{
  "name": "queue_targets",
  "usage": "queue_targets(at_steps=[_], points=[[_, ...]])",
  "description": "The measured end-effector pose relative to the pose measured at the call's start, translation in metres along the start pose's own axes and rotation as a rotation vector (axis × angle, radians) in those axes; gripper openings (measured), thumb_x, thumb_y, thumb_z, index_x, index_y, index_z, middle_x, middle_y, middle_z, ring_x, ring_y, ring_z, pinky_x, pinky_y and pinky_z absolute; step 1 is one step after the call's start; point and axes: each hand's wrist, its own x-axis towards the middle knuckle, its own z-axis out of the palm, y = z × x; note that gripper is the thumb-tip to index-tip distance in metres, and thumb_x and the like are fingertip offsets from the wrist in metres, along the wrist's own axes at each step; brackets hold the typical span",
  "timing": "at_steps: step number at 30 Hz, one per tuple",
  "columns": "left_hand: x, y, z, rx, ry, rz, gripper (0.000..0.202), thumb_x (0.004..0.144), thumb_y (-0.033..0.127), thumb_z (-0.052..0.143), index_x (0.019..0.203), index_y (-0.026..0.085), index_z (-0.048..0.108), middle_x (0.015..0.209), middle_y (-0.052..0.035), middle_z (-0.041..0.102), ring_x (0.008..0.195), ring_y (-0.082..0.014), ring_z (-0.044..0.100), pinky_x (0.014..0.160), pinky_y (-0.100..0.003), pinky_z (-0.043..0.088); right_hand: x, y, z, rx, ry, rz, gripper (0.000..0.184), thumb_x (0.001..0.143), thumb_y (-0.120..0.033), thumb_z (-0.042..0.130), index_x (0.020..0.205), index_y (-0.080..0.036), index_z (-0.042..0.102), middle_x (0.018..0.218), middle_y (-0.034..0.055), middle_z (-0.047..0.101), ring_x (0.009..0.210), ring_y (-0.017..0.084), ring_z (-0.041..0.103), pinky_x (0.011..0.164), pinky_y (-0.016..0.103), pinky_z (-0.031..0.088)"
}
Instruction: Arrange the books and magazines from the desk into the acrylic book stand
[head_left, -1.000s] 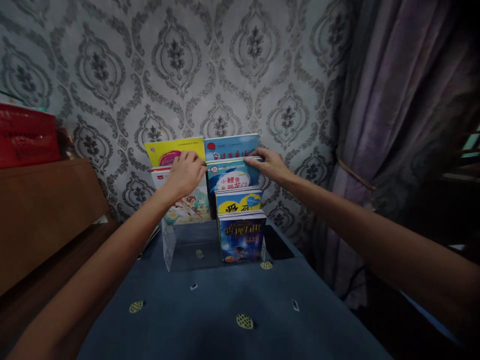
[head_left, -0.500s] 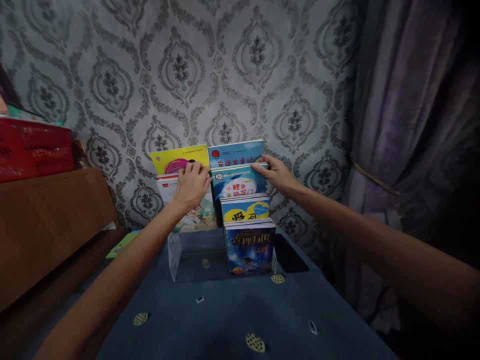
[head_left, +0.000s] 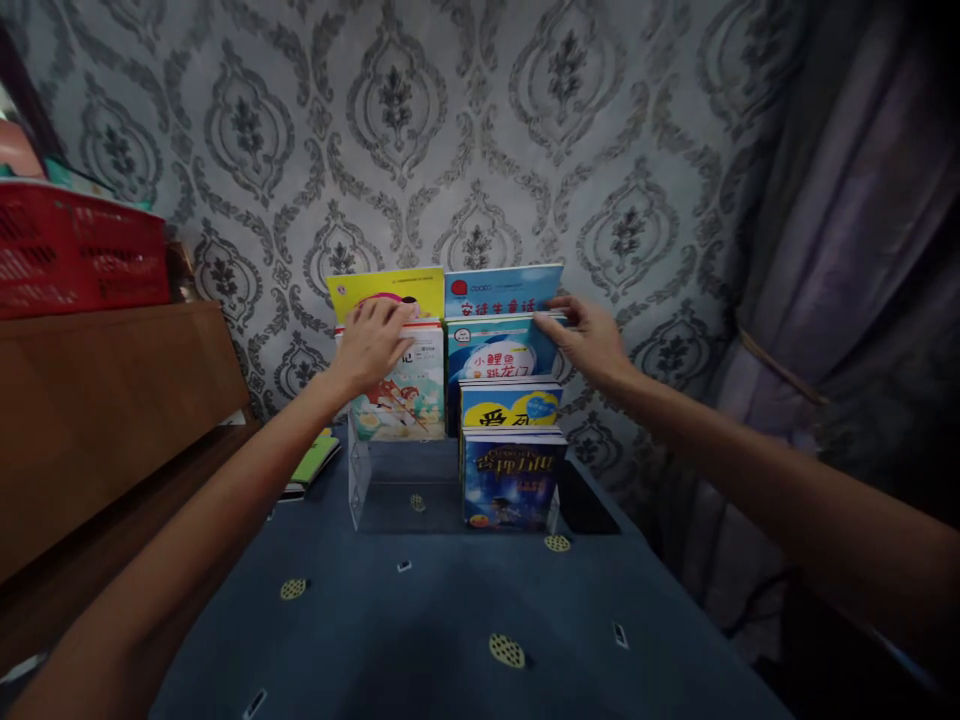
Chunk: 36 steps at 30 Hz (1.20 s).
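Note:
Picture books stand in tiers in a clear acrylic rack (head_left: 405, 505). My left hand (head_left: 371, 345) curls over the top edge of a white book (head_left: 412, 385) with a red strip along its top. Behind that one rises a yellow book (head_left: 386, 285). The thumb and fingers of my right hand (head_left: 592, 340) close on the upper right corner of a teal book (head_left: 491, 345), in front of a light blue book (head_left: 502, 285). Lower down on the right stand a yellow and blue book (head_left: 510, 408) and a dark blue book (head_left: 511, 485).
The rack rests on a blue patterned cloth (head_left: 435, 620) against a wallpapered wall (head_left: 480, 140). A black flat object (head_left: 586, 500) lies right of it, green-covered books (head_left: 313, 465) left. A red basket (head_left: 82, 250) sits on a brown wooden piece (head_left: 112, 420). A curtain (head_left: 810, 300) hangs at right.
The view has shifted, so the rack appears slightly higher and further right. My left hand has slid left along the white book's top, uncovering more of its cover. My right hand stays at the teal book's corner.

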Motion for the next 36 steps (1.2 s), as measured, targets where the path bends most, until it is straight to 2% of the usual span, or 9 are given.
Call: queue_targets(at_steps=[3, 4, 6, 9, 12, 16, 21, 28, 36], points=[[-0.014, -0.029, 0.001, -0.015, 0.047, -0.068, 0.041, 0.099, 0.034, 0.053, 0.135, 0.015, 0.053, 0.130, -0.0160, 0.056, 0.123, -0.0335, 0.048, 0.104, -0.048, 0.040, -0.011, -0.030, 0.000, -0.121, 0.108, -0.194, 0.031, 0.086, -0.040, 0.065, 0.108, -0.018, 0.069, 0.107, 0.0130, 0.069, 0.103, 0.032, 0.063, 0.091, 0.048, 0.052], [-0.019, -0.037, 0.003, -0.025, 0.056, -0.091, 0.040, 0.098, 0.035, 0.053, 0.133, 0.015, 0.055, 0.129, -0.0158, 0.057, 0.122, -0.0335, 0.049, 0.104, -0.048, 0.041, -0.017, -0.042, 0.005, -0.095, 0.079, -0.243, 0.030, 0.088, -0.037, 0.062, 0.111, -0.018, 0.069, 0.110, 0.0138, 0.068, 0.105, 0.031, 0.063, 0.092, 0.048, 0.052], [-0.028, -0.051, 0.008, -0.058, 0.068, -0.130, 0.038, 0.098, 0.036, 0.053, 0.130, 0.014, 0.056, 0.126, -0.0153, 0.058, 0.120, -0.0332, 0.050, 0.104, -0.049, 0.042, -0.031, -0.066, 0.019, 0.039, -0.112, -0.265, 0.030, 0.093, -0.036, 0.057, 0.114, -0.018, 0.069, 0.105, 0.0117, 0.070, 0.095, 0.027, 0.066, 0.084, 0.043, 0.056], [-0.039, -0.065, 0.018, -0.145, 0.087, -0.159, 0.038, 0.096, 0.035, 0.054, 0.128, 0.014, 0.056, 0.124, -0.0146, 0.057, 0.120, -0.0320, 0.051, 0.106, -0.049, 0.042, -0.051, -0.089, 0.050, 0.231, -0.466, -0.081, 0.041, 0.092, -0.039, 0.060, 0.127, -0.017, 0.064, 0.086, 0.0061, 0.071, 0.070, 0.021, 0.067, 0.061, 0.034, 0.057], [-0.050, -0.076, 0.029, -0.308, 0.146, -0.188, 0.044, 0.093, 0.032, 0.058, 0.132, 0.014, 0.052, 0.128, -0.0146, 0.055, 0.124, -0.0301, 0.050, 0.109, -0.047, 0.041, -0.064, -0.094, 0.074, 0.344, -0.596, 0.172, 0.051, 0.090, -0.032, 0.061, 0.137, -0.011, 0.056, 0.078, 0.0040, 0.069, 0.056, 0.018, 0.064, 0.048, 0.028, 0.052], [-0.060, -0.087, 0.046, -0.699, 0.183, -0.396, 0.051, 0.086, 0.033, 0.064, 0.131, 0.015, 0.050, 0.119, -0.0122, 0.061, 0.113, -0.0259, 0.059, 0.098, -0.041, 0.049, -0.073, -0.091, 0.088, 0.455, -0.567, 0.292, 0.054, 0.087, -0.026, 0.065, 0.138, -0.011, 0.054, 0.082, 0.0055, 0.070, 0.067, 0.020, 0.069, 0.046, 0.025, 0.052], [-0.067, -0.087, 0.058, -1.178, 0.050, -0.550, 0.042, 0.082, 0.043, 0.065, 0.113, 0.016, 0.058, 0.108, -0.0085, 0.068, 0.099, -0.0219, 0.063, 0.081, -0.033, 0.053, -0.078, -0.094, 0.093, 0.497, -0.558, 0.325, 0.058, 0.086, -0.023, 0.063, 0.142, -0.014, 0.050, 0.080, 0.0033, 0.070, 0.071, 0.019, 0.069, 0.046, 0.023, 0.051], [-0.068, -0.085, 0.057, -1.310, 0.002, -0.552, 0.046, 0.078, 0.048, 0.071, 0.111, 0.018, 0.064, 0.116, -0.0073, 0.069, 0.104, -0.0238, 0.062, 0.073, -0.029, 0.054, -0.079, -0.100, 0.096, 0.518, -0.541, 0.353, 0.060, 0.085, -0.018, 0.060, 0.143, -0.013, 0.048, 0.078, 0.0031, 0.070, 0.071, 0.020, 0.069, 0.045, 0.023, 0.051], [-0.067, -0.089, 0.059, -1.272, -0.045, -0.504, 0.041, 0.085, 0.042, 0.065, 0.117, 0.017, 0.063, 0.122, -0.0092, 0.068, 0.108, -0.0242, 0.062, 0.079, -0.033, 0.056, -0.082, -0.096, 0.096, 0.536, -0.539, 0.318, 0.058, 0.087, -0.019, 0.061, 0.143, -0.014, 0.048, 0.088, 0.0072, 0.070, 0.080, 0.021, 0.071, 0.049, 0.024, 0.054]])
